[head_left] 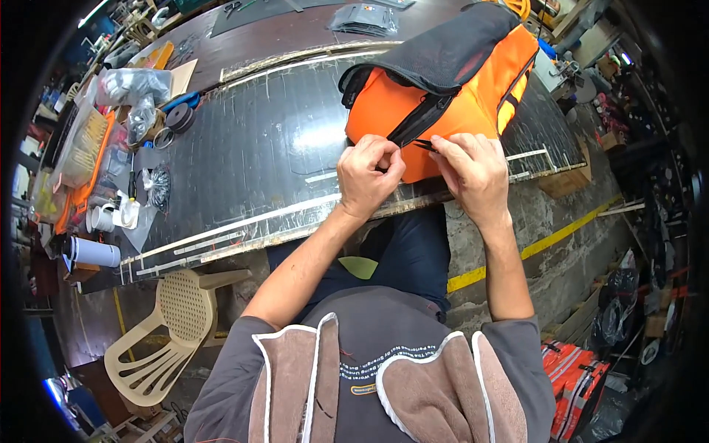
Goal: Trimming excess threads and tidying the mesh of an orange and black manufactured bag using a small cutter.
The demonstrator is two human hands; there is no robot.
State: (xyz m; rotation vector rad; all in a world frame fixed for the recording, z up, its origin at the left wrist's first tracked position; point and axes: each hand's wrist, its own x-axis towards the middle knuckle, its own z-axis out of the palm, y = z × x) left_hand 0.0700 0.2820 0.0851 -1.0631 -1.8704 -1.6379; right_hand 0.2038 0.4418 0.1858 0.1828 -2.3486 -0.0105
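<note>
An orange bag [384,111] with a black mesh panel [443,55] lies at the table's near edge, in front of me. A black strip [421,120], which looks like zipper tape, runs down its orange side toward my hands. My left hand [369,173] is closed, its thumb and forefinger pinching the lower end of that strip. To its right, my right hand [474,173] pinches a thin dark piece [426,145] between thumb and fingers, against the orange fabric. What exactly this piece is, I cannot make out.
Plastic boxes [81,151], a tape roll [179,118] and a white cup [96,253] crowd the left end of the dark table [244,155]. Flat plastic packets [363,20] lie at the far side. A beige plastic chair [185,310] stands at lower left.
</note>
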